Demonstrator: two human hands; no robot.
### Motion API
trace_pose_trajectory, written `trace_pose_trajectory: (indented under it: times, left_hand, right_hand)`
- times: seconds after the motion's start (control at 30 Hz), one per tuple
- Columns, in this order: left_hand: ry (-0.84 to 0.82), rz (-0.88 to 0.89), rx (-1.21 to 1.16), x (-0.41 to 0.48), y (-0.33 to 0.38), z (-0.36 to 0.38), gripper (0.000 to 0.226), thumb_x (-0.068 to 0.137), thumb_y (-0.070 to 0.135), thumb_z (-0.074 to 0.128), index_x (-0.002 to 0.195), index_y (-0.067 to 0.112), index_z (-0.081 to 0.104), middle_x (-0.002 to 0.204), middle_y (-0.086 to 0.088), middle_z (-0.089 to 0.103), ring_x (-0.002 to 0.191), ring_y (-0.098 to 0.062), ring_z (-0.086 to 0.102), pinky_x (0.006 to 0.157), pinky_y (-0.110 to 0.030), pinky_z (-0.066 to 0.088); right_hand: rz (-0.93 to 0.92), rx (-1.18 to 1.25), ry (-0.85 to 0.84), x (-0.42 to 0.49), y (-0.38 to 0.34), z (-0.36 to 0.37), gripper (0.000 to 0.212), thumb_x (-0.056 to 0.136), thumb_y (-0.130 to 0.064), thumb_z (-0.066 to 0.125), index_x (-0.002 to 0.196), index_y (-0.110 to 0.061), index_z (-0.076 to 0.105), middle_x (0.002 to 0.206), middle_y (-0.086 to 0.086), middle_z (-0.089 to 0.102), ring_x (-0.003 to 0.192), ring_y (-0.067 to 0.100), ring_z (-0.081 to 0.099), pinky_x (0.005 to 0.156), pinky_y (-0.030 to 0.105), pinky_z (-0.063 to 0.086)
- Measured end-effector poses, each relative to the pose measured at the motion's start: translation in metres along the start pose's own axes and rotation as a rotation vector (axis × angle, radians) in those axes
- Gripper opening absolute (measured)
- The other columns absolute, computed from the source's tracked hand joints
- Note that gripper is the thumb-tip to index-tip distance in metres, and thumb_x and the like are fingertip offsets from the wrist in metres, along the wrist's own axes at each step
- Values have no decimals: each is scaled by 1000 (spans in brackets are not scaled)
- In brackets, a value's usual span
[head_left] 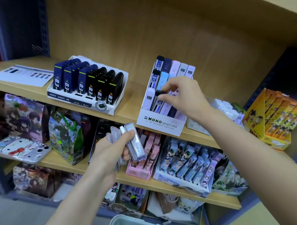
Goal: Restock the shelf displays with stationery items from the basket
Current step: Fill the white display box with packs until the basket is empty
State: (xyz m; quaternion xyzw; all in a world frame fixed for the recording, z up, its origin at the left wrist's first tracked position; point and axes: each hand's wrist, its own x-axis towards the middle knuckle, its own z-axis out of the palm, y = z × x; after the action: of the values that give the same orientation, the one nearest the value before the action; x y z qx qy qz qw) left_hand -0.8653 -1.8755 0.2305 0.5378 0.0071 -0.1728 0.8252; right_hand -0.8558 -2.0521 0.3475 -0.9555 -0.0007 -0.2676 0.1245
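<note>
Restocking is progressing: right hand is pinching black-capped lead case in white cardboard display box; left hand is gripping unplaced clear plastic cases.

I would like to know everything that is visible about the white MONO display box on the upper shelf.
The MONO display box looks like white cardboard, with "MONO graph MG" printed on its low front wall. It stands on the wooden shelf, near its front edge. Stepped rows inside hold slim lead cases in black, navy, blue, pink and grey. The right hand pinches the cap of a black-capped case in the front row.
</note>
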Motion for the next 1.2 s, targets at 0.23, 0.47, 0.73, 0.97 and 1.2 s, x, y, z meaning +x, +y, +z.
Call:
trace_pose_trajectory:
  times: [0.23,0.47,0.73,0.97,1.2]
  left_hand:
    - [-20,-6,1,0,-3,2,19,87,20,66,78,11,52,44,4,41,38,-8,36,39,-16,35]
    - [-52,-14,-6,-1,-10,8,19,87,18,66,75,10,54,43,3,40,37,-8,36,36,-16,34]
    - [-104,-14,-34,-6,-14,19,21,87,21,65,76,11,51,46,1,37,36,-8,33,35,-16,32]
    - [-68,35,48,-10,-22,34,24,89,15,63,71,13,47,44,3,40,38,-9,33,36,-17,30]
    - [-54,-6,77,-8,-31,43,21,88,15,64,72,13,50,43,4,42,38,-9,35,39,-19,32]
  right_hand:
    - [-111,-240,94,-19,-6,12,30,91,-27,61,119,-16,65,100,-3,49,94,12,46,72,27,37]
    - [338,509,-345,-94,-23,32,22,90,-35,60,108,-23,57,91,-5,65,79,5,62,71,18,51]
    - [459,760,-447,-110,-11,30,11,90,-12,62,100,-13,59,89,10,68,79,19,69,69,25,59]
    - [492,678,-325,-122,11,9,9,93,-20,57,92,-16,49,93,-4,74,80,17,65,78,31,51]
    - [556,588,77,-102,57,-56,28,84,-6,67,103,-7,47,96,8,65,71,16,69,73,28,58]
